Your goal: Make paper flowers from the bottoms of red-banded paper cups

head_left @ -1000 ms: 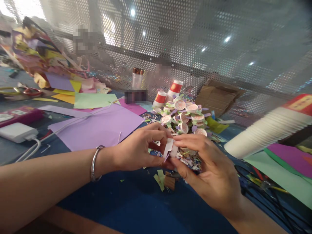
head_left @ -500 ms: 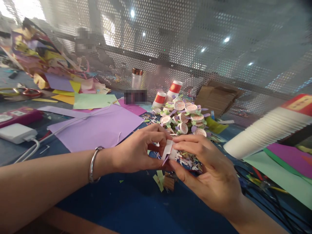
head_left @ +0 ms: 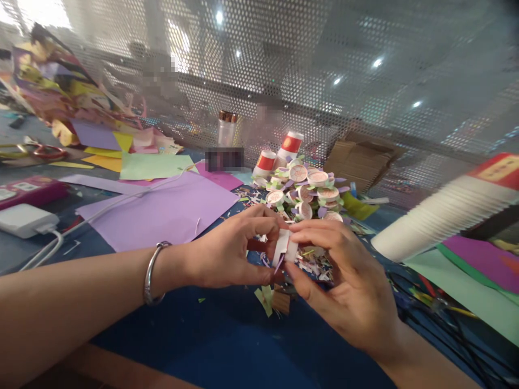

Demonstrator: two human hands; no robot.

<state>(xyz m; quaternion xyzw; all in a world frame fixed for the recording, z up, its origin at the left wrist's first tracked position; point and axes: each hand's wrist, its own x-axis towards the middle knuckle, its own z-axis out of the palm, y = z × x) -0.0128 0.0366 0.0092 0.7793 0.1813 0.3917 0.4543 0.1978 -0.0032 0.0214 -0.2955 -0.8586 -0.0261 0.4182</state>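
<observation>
Between my two hands is a small white paper cup piece [head_left: 290, 250] with a thin purple paper strip on its near side. My left hand [head_left: 231, 248], with a silver bangle on its wrist, pinches the left side with thumb and fingers. From the right, my right hand [head_left: 344, 275] grips the other side with its fingertips. Just beyond lies a heap of cut cup bottoms [head_left: 304, 189] with green and purple paper tabs. Paper scraps [head_left: 316, 262] are scattered under my hands, partly hidden by them.
A stack of paper cups [head_left: 438, 210] leans at right above black cables [head_left: 441, 335]. Purple paper [head_left: 162, 210], a white charger [head_left: 28, 221] and scissors [head_left: 48, 151] lie left. Behind stand upright cups [head_left: 291, 145], a bottle [head_left: 227, 129], cardboard [head_left: 357, 162] and a perforated metal screen [head_left: 284, 65].
The cup piece has shifted slightly right and turned a little in my fingers. My left thumb sits a bit lower, apart from the purple strip. Both hands still hold the piece.
</observation>
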